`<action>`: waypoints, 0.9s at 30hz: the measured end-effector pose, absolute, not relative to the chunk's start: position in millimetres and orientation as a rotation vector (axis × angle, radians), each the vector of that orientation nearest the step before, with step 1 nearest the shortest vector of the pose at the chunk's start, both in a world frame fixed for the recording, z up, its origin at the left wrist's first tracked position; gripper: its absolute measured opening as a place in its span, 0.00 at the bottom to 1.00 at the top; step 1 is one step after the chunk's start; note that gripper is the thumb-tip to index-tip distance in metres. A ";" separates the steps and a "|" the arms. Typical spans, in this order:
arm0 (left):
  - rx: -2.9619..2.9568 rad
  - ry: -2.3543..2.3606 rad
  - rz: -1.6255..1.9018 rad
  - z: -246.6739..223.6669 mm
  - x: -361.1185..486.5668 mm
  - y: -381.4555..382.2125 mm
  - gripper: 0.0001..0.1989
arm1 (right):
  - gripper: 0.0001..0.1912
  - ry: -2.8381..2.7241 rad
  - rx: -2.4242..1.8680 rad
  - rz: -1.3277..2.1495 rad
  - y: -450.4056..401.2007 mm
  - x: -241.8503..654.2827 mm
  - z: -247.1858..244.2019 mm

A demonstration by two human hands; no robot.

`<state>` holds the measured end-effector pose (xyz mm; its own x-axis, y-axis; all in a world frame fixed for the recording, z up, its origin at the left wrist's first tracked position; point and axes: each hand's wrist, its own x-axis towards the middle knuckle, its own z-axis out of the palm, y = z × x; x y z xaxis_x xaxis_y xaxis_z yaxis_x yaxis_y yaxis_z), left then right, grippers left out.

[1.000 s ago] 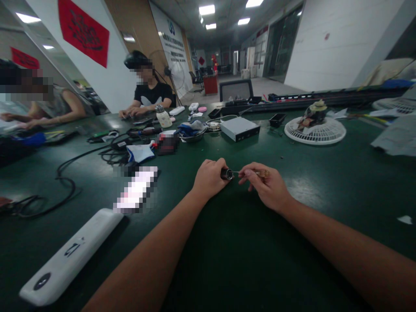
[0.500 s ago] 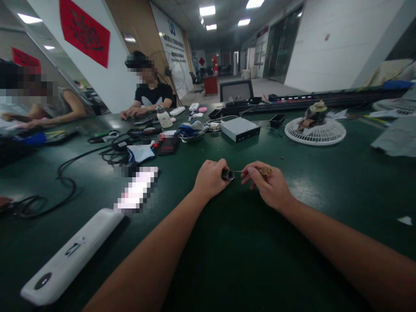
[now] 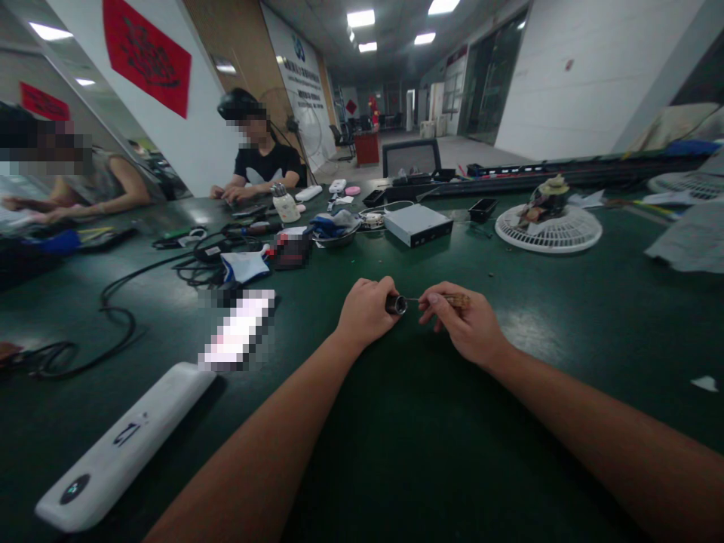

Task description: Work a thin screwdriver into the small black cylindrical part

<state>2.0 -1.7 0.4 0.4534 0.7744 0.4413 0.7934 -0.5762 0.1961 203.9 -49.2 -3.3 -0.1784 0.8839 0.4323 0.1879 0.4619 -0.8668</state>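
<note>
Near the lower centre, the left hand (image 3: 366, 311) is closed around a small black cylinder (image 3: 396, 304), while the right hand (image 3: 464, 320) pinches a thin rod (image 3: 415, 299) whose tip reaches the cylinder's end.

The small dark cylinder (image 3: 396, 304) is partly hidden by the left hand (image 3: 366, 311), and the thin piece (image 3: 446, 300) pinched by the right hand (image 3: 467, 323) is too small to be identified. A bright flat object (image 3: 237, 329) and a boxy item (image 3: 291, 249) are blurred beyond recognition, and the left forearm (image 3: 254, 452) and right forearm (image 3: 593, 445) are cut off by the lower edge.
</note>
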 end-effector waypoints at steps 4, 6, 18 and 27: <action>-2.638 -1.448 -0.795 1.2 0.8 -1.5 0.09 | 0.15 -1.701 -0.878 0.941 -50.9 203.9 -1.8; -2.655 -1.444 -0.786 1.4 0.9 -1.5 0.08 | 0.16 -1.716 -0.884 0.967 -50.9 204.8 -1.1; -2.634 -1.467 -0.782 0.9 1.0 -1.1 0.08 | 0.15 -1.639 -0.905 0.904 -49.3 203.7 -2.0; -2.663 -1.425 -0.738 0.3 2.1 -1.3 0.09 | 0.18 -1.663 -0.972 0.849 -48.0 206.2 -2.2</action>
<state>2.1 -1.3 0.3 0.4673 0.7773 0.4212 0.7925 -0.5794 0.1901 206.2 -48.0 -2.2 -0.1878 0.8975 0.3989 0.2033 0.4329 -0.8782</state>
